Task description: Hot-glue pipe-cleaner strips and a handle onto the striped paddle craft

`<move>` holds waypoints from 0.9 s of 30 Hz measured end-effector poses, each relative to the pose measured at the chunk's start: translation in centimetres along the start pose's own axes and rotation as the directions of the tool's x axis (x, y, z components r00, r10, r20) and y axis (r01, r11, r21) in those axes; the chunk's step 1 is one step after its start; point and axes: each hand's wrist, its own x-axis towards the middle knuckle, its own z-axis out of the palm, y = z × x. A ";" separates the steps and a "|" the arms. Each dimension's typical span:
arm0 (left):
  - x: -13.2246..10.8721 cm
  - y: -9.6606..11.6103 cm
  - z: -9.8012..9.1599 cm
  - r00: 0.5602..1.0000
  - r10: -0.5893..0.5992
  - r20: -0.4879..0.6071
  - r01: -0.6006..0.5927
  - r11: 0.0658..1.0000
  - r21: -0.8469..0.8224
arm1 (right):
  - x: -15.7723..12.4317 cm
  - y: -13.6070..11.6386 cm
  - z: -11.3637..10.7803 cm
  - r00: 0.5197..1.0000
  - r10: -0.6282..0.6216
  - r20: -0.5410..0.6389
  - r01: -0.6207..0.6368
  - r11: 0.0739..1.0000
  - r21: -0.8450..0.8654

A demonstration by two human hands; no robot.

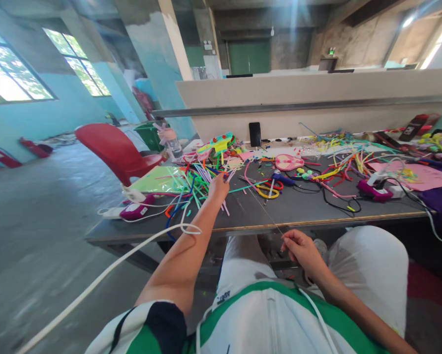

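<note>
My left hand reaches into a loose pile of green straws on the dark table. Its fingers are closed, and lilac straws stick out at the fingertips; the grip itself is partly hidden. In front of the table edge, my right hand pinches the end of a thin pale wire. That wire slants up and left over the tabletop. Right of the pile lie yellow-handled scissors and a blue glue gun.
A white cable arcs past my left forearm. Purple power strips sit on both sides of the table. Further back are a phone, a pink heart-shaped piece and a bottle. A red chair stands at left.
</note>
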 end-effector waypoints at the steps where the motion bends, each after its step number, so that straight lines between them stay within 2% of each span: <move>1: -1.0 0.2 -0.2 0.997 0.076 -0.031 -0.076 0.997 0.017 | 0.0 -0.1 -0.1 1.000 -0.006 -0.005 0.006 1.000 -0.017; 3: -3.5 0.6 -0.4 0.967 0.249 -0.056 -0.247 0.968 0.039 | -0.1 -0.2 -0.3 1.000 -0.023 -0.010 0.021 0.995 -0.094; 4: -4.9 0.7 -0.5 0.889 0.456 -0.033 -0.452 0.888 0.085 | -0.2 -0.3 -0.4 0.999 -0.037 -0.012 0.035 0.988 -0.151; 5: -6.1 0.8 -0.6 0.787 0.616 0.037 -0.616 0.779 0.117 | -0.4 -0.4 -0.6 0.998 -0.061 -0.011 0.057 0.975 -0.216; 6: -7.3 0.7 -0.8 0.697 0.705 0.129 -0.717 0.683 0.138 | -0.5 -0.6 -0.8 0.995 -0.098 -0.006 0.092 0.955 -0.282; 7: -8.2 0.5 -1.1 0.633 0.745 0.209 -0.774 0.613 0.160 | -0.6 -0.7 -1.1 0.989 -0.145 0.003 0.137 0.928 -0.345; 8: -9.0 0.2 -1.4 0.597 0.760 0.257 -0.802 0.570 0.180 | -0.7 -0.9 -1.4 0.981 -0.194 0.015 0.184 0.898 -0.400; 11: -10.0 -0.7 -2.7 0.561 0.737 0.377 -0.826 0.531 0.190 | -0.7 -1.3 -2.6 0.953 -0.298 0.050 0.281 0.811 -0.513; 15: -11.0 -1.1 -4.0 0.514 0.690 0.509 -0.839 0.530 0.128 | -0.5 -1.7 -3.6 0.948 -0.314 0.046 0.282 0.765 -0.579; 18: -12.4 -0.9 -4.3 0.463 0.694 0.552 -0.868 0.480 0.124 | -0.6 -2.4 -3.8 0.942 -0.330 0.053 0.295 0.746 -0.598; 19: -12.7 -1.0 -4.4 0.454 0.700 0.552 -0.875 0.466 0.129 | -0.5 -2.9 -4.0 0.939 -0.337 0.072 0.311 0.740 -0.597; 21: -12.9 -1.6 -4.7 0.474 0.714 0.515 -0.869 0.472 0.147 | 0.3 -4.6 -4.9 0.926 -0.364 0.102 0.347 0.713 -0.610; 24: -12.0 -3.2 -5.0 0.568 0.742 0.356 -0.817 0.560 0.137 | 3.5 -8.5 -7.6 0.885 -0.460 0.063 0.357 0.588 -0.726; 27: -10.8 -4.6 -4.8 0.698 0.690 0.192 -0.712 0.697 0.088 | 7.8 -12.9 -10.2 0.850 -0.525 -0.040 0.284 0.523 -0.804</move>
